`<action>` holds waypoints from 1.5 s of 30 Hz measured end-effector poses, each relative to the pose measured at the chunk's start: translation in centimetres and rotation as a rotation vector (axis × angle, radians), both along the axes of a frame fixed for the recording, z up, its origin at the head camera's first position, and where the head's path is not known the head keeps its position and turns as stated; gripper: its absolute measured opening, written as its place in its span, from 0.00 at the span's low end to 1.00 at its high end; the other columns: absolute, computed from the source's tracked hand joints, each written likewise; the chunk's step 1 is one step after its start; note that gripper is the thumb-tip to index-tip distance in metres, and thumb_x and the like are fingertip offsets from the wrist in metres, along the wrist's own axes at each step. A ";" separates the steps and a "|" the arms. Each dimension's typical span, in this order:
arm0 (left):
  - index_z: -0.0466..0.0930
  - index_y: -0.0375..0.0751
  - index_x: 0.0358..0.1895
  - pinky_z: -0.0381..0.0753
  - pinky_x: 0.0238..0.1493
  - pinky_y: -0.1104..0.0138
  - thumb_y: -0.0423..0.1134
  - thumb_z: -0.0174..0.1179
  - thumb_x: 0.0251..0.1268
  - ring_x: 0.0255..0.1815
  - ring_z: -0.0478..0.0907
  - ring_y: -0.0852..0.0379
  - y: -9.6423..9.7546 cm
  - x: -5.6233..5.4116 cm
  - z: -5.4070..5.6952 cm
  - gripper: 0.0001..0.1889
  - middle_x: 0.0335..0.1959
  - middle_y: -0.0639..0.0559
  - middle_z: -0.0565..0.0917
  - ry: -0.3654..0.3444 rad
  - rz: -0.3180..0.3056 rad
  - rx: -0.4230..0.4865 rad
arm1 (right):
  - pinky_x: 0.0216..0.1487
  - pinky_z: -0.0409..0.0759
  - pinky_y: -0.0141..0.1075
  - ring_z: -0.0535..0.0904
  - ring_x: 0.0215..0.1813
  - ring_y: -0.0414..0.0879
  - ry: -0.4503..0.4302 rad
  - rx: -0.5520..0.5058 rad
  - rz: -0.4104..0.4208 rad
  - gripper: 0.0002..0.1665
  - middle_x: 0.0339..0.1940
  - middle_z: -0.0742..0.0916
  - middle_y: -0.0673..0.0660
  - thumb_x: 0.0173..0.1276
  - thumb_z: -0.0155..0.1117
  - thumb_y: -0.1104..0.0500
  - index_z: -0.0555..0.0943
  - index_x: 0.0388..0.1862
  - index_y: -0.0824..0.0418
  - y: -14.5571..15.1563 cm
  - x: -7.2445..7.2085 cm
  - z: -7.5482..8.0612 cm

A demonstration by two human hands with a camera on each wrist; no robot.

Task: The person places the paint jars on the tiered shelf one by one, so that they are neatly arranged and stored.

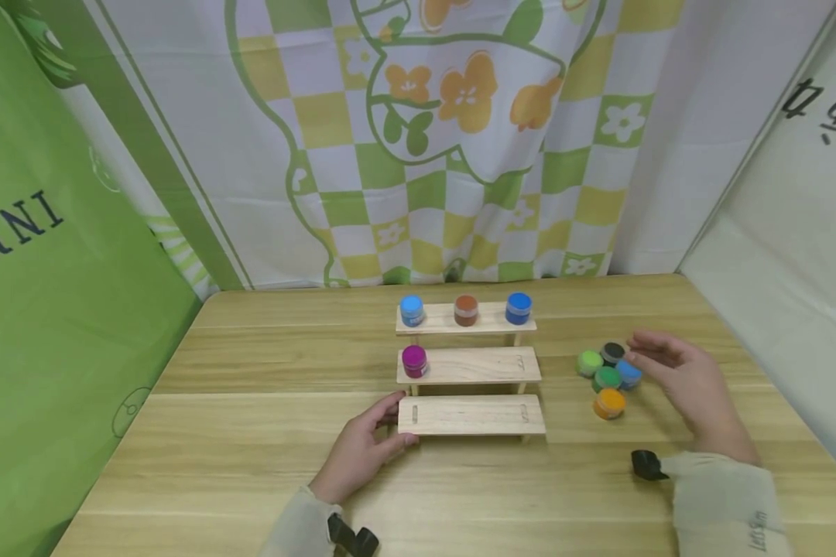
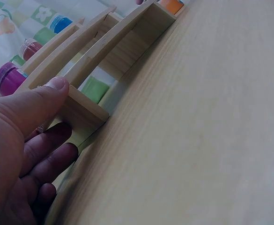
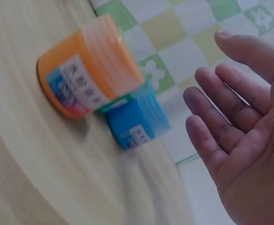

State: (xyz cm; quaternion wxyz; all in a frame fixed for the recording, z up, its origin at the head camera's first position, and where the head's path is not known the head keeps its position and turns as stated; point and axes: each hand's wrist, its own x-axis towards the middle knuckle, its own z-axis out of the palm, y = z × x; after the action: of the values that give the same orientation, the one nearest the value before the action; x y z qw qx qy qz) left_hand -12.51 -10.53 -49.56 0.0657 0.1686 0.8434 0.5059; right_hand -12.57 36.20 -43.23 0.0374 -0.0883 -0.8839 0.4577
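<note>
A three-tier wooden rack (image 1: 470,416) stands in the middle of the table. My left hand (image 1: 365,445) holds its lowest tier at the left end, thumb at the front corner and fingers round the far side. A purple paint jar (image 1: 414,361) sits at the left of the middle tier. Light blue (image 1: 412,310), brown (image 1: 465,310) and dark blue (image 1: 519,308) jars stand along the top tier. My right hand (image 1: 686,383), fingers loose and palm bare in the right wrist view, is beside a cluster with a black jar (image 1: 613,353), a blue jar (image 1: 629,374) and an orange jar (image 1: 609,404).
Light green (image 1: 589,363) and green (image 1: 607,379) jars belong to the same cluster, right of the rack. The wood-grain table (image 1: 286,348) meets a patterned curtain (image 1: 460,193) at the back. Green cloth (image 1: 63,271) hangs on the left, white cloth (image 1: 794,255) on the right.
</note>
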 end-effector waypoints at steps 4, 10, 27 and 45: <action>0.68 0.43 0.73 0.75 0.65 0.50 0.54 0.70 0.60 0.59 0.79 0.52 0.0 -0.1 -0.1 0.40 0.56 0.51 0.84 0.003 -0.001 0.006 | 0.64 0.70 0.59 0.72 0.48 0.22 -0.035 0.011 0.012 0.41 0.63 0.82 0.59 0.70 0.64 0.37 0.71 0.71 0.61 0.3 -0.1 -0.3; 0.68 0.43 0.73 0.75 0.65 0.50 0.53 0.70 0.60 0.59 0.80 0.52 -0.1 -0.1 -0.2 0.39 0.55 0.51 0.84 0.011 -0.003 0.006 | 0.49 0.75 0.25 0.74 0.47 0.21 -0.041 0.043 0.039 0.39 0.63 0.81 0.62 0.72 0.64 0.40 0.71 0.72 0.63 0.6 -0.1 -1.0; 0.68 0.44 0.73 0.75 0.64 0.49 0.54 0.69 0.62 0.59 0.79 0.51 -0.1 -0.2 -0.4 0.38 0.56 0.53 0.84 0.005 -0.028 0.012 | 0.63 0.63 0.70 0.70 0.65 0.63 -0.134 0.023 0.085 0.46 0.69 0.74 0.71 0.70 0.63 0.36 0.65 0.75 0.65 1.0 0.0 -2.0; 0.69 0.45 0.73 0.76 0.64 0.51 0.55 0.69 0.61 0.59 0.79 0.53 -0.2 -0.1 -0.3 0.39 0.55 0.54 0.84 0.007 -0.014 0.008 | 0.61 0.65 0.70 0.64 0.69 0.71 -0.229 0.018 0.086 0.53 0.73 0.69 0.72 0.68 0.59 0.29 0.63 0.77 0.64 1.1 0.0 -2.0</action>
State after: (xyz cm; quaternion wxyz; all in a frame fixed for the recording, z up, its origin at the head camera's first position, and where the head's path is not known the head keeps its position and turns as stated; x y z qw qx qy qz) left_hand -12.66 -10.69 -49.90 0.0654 0.1768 0.8403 0.5083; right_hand -12.56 37.26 -45.20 -0.0828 -0.1018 -0.8894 0.4379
